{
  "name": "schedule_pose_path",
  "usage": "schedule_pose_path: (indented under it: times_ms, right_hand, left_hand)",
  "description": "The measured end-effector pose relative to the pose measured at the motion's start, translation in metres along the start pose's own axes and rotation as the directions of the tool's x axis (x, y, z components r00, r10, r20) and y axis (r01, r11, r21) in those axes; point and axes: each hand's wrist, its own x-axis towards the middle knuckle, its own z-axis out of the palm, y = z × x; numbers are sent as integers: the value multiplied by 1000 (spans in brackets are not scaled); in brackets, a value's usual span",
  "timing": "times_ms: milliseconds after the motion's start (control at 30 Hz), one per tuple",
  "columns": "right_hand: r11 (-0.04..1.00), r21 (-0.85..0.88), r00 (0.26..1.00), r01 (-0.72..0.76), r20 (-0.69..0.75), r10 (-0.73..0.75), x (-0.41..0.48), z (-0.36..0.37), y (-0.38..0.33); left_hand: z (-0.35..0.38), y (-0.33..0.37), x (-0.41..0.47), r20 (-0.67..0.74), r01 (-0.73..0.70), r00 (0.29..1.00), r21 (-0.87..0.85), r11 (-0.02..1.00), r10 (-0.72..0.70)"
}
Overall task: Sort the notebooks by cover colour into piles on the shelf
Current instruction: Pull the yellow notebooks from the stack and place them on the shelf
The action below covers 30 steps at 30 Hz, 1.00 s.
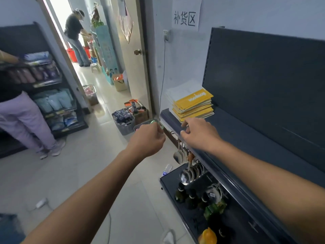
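— So, where are the notebooks?
— The yellow-covered paper notebooks (193,103) lie in one stack on the dark blue-grey metal shelf (246,131), at its far end by the door frame. Some white booklets (181,90) sit beside and partly under them, toward the shelf's back panel.
— And the hands?
— The right hand (198,132) is over the shelf's front lip, just short of the stack. Its fingers are loosely bent, and I can see nothing in it. The left hand (146,138) is out past the shelf's front edge, over the floor, with its fingers curled. A green-rimmed clear thing (156,122) shows just beyond its knuckles, and I cannot tell whether the hand grips it.
— Anything else near the shelf?
— A grey plastic basket (124,129) of dark packets stands on the floor below the shelf's far end. Some steel ladles (184,176) hang under the front lip. A white paper sign (186,14) is on the wall above the shelf.
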Motion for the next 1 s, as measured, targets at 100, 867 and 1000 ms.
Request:
schedule_pose_path:
  times_ms: [100,867,1000]
  right_hand:
    - [1000,13,1000,-25,-10,25,38,8,6]
    - [854,-4,848,-519,-127,515,200,4,90]
    - [798,19,785,-602,-167,596,215,4,93]
  left_hand:
    - [-1,-5,45,12,-33,999,11,999,33]
    - [25,32,330,204,-574,798,-28,818,567]
    - [34,33,368,245,-659,715,-76,749,654]
